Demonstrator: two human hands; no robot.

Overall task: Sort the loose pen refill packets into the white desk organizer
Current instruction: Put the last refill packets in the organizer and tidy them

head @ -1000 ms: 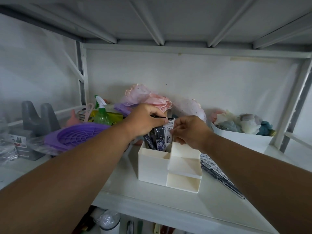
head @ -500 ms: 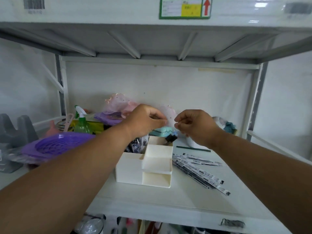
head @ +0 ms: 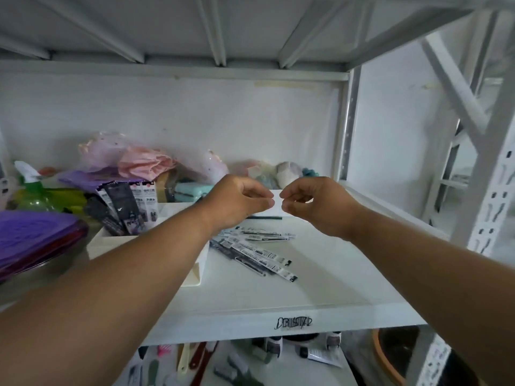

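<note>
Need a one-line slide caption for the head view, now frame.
Both hands, left hand and right hand, raised above loose refill packets beside the white organizer.

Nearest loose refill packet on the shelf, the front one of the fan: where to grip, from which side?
Pinch the front refill packet at its near-right printed end, coming from above and the right with the right hand. It lies flat and slanted; its far-left end runs in among the other packets beside the white organizer, while the near end looks free on bare shelf.

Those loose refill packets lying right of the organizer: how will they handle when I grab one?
The loose refill packets look long, thin and flat, so probably light and somewhat bendy. Their wrappers look glossy, possibly slippery. They overlap in a fan, so lifting one may drag its neighbours.
</note>
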